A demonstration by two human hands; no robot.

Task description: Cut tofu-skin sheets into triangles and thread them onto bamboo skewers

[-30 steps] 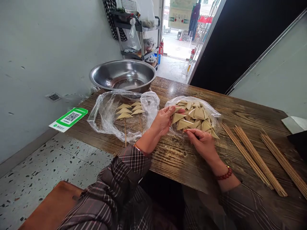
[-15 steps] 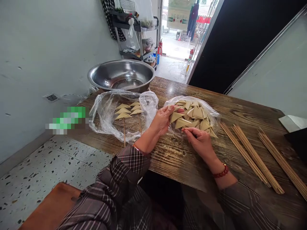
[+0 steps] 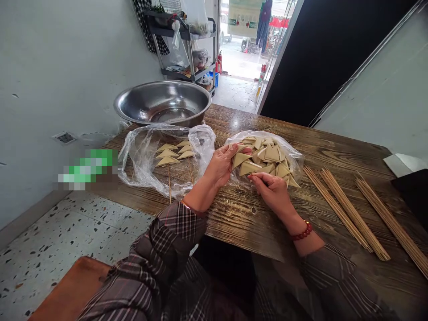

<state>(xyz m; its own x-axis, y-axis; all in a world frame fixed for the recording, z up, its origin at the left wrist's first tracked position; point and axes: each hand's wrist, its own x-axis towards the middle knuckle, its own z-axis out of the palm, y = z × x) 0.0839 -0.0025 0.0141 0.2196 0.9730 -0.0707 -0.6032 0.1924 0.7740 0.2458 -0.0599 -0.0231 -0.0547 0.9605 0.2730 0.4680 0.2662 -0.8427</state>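
Head view: the surface point(image 3: 230, 223) is carrying the bag point(image 3: 296, 156)

At the bag's near-left edge, the left hand point(image 3: 221, 166) is gripping folded triangles point(image 3: 248, 168), fingers closed. Nearer the body, the right hand point(image 3: 273, 192) is pinching what looks like a stick point(image 3: 249, 176), mostly hidden, just under the triangles' lower edge.

Beyond the dark wood-grained table point(image 3: 234, 227), daylight pours through a bright doorway point(image 3: 245, 58) and shines on the pale floor just inside. Left of the doorway stands a shelf cart point(image 3: 189, 33) with grey tiers and metal posts, loaded with bags. A pale, scuffed wall point(image 3: 67, 58) fills the left side, with a socket plate point(image 3: 64, 137) low on it. Below lies speckled terrazzo flooring point(image 3: 73, 236), partly covered by a brown leather-like seat point(image 3: 72, 290). A black panel point(image 3: 321, 58) slants between the doorway and a pale right-hand wall point(image 3: 384, 98).
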